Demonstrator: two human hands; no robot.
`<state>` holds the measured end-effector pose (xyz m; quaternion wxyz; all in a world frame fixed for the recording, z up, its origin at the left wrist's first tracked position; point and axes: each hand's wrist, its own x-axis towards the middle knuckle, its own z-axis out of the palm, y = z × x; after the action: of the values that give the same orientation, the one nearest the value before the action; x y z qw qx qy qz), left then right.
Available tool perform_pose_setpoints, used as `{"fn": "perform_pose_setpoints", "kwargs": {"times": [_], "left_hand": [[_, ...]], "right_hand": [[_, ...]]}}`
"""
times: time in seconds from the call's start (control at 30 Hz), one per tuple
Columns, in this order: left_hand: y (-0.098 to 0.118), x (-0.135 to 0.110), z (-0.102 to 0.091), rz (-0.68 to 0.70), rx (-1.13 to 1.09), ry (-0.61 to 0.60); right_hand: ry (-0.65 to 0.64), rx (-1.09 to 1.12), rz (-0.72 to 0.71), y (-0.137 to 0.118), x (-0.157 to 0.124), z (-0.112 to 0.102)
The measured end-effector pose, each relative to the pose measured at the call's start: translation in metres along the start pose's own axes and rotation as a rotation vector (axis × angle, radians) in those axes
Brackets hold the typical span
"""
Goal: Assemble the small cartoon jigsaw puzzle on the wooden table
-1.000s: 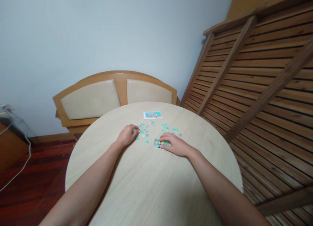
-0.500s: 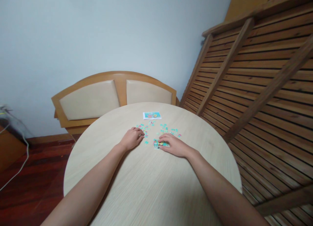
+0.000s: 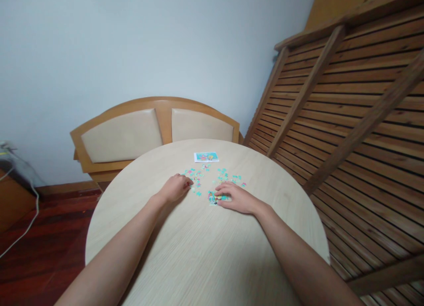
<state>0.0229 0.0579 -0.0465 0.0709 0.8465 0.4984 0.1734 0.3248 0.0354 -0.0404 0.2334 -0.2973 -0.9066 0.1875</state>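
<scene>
Small turquoise-and-pink jigsaw pieces lie scattered toward the far edge of the round pale wooden tabletop. The left hand curls at their left fringe; whether it grips one, I cannot tell. The right hand lies flat, fingers uncurled, on a small joined puzzle patch.

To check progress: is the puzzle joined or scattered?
Mostly scattered: loose pieces lie apart on the table; a small joined patch lies by the right hand.

The lone head-worn camera looks forward and down across the round table, puzzle pieces at mid-distance, toward the wall.
</scene>
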Motion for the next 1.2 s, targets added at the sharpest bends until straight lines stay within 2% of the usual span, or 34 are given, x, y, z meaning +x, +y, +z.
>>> {"fn": "perform_pose_setpoints", "kwargs": {"times": [0.3,0.57,0.9,1.07,1.2], "left_hand": [[0.006,0.001,-0.006,0.000,0.019,-0.040],[0.009,0.000,-0.008,-0.019,-0.094,-0.036],[0.033,0.007,0.001,-0.068,-0.457,0.018],[0.052,0.009,0.011,-0.070,-0.623,0.015],[0.065,0.010,0.017,-0.087,-0.723,0.057]], "right_hand": [[-0.018,0.001,0.014,-0.001,0.000,0.000],[-0.025,0.008,0.014,0.000,0.000,-0.001],[-0.011,0.013,-0.017,-0.003,0.002,-0.001],[0.087,-0.015,-0.007,-0.008,0.005,0.001],[0.159,0.062,0.036,-0.015,0.009,0.006]]}}
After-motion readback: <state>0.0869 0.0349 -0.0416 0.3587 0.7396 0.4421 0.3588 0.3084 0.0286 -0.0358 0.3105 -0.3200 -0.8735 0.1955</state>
